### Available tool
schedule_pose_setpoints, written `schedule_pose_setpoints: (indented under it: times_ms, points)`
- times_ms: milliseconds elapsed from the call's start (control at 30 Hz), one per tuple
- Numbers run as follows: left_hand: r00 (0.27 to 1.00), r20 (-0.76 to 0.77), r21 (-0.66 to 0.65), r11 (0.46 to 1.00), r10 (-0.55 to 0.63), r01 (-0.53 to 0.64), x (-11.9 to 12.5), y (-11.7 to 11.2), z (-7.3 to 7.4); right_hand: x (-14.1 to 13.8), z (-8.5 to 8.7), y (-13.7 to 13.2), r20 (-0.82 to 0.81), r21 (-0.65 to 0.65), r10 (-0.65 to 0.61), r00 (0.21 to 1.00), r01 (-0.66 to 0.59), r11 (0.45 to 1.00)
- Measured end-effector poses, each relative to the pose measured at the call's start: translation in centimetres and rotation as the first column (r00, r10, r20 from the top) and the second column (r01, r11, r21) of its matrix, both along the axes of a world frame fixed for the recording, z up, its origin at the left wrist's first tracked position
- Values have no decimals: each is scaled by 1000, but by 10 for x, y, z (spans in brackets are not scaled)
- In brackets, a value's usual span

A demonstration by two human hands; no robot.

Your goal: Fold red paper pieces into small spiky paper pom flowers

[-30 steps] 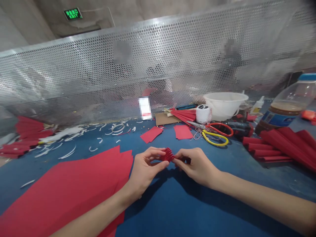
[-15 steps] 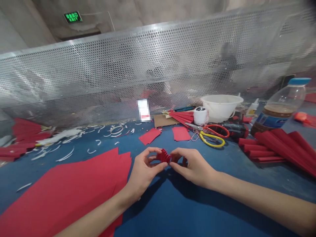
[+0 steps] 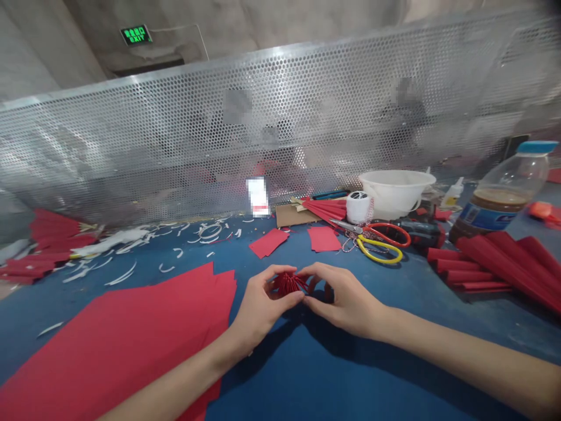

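Observation:
A small pleated piece of red paper (image 3: 288, 283) is pinched between both my hands just above the blue table (image 3: 307, 374). My left hand (image 3: 258, 307) grips its left side with thumb and fingers curled. My right hand (image 3: 339, 298) grips its right side, fingertips meeting the left hand's. The pleats are squeezed together into a small fan shape. A stack of flat red paper sheets (image 3: 114, 339) lies to the left of my left forearm.
Two small red paper squares (image 3: 268, 241) lie beyond my hands. Yellow and red scissors (image 3: 379, 241), a white thread spool (image 3: 358, 207), a white bowl (image 3: 397, 190) and a bottle (image 3: 499, 196) stand at right. Folded red fans (image 3: 495, 260) lie right and far left. A perforated metal screen (image 3: 280, 128) backs the table.
My hands have drawn closer together, squeezing the pleated red paper tighter so less of it shows. The view shifted slightly.

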State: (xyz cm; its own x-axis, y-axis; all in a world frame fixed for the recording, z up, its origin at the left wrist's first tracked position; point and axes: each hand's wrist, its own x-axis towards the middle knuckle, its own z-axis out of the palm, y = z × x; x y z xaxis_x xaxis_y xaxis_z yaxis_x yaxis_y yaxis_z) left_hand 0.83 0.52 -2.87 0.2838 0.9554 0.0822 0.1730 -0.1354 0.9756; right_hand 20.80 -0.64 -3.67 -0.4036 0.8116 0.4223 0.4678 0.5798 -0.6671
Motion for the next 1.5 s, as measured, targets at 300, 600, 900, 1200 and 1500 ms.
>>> schedule_pose_setpoints:
  times_ms: [300, 600, 900, 1200, 1500]
  points:
    - [993, 80, 37, 995, -92, 89, -1, 0, 0, -1, 3, 2, -10, 18, -17, 1000, 17, 1000]
    - [995, 53, 12, 997, -83, 82, -1, -1, 2, 1, -1, 1, 62, 25, -123, 991, 121, 992]
    - [989, 105, -2, 995, -100, 101, -1, 0, 5, 1, 0, 2, 45, -30, -149, 988, 151, 988]
    - [998, 27, 4, 999, -54, 54, 1, 0, 5, 0, 1, 3, 22, -52, -103, 994, 104, 993]
    - [996, 25, -8, 997, -81, 82, 1, -4, 4, 0, 0, 0, 71, -7, -134, 988, 135, 991]
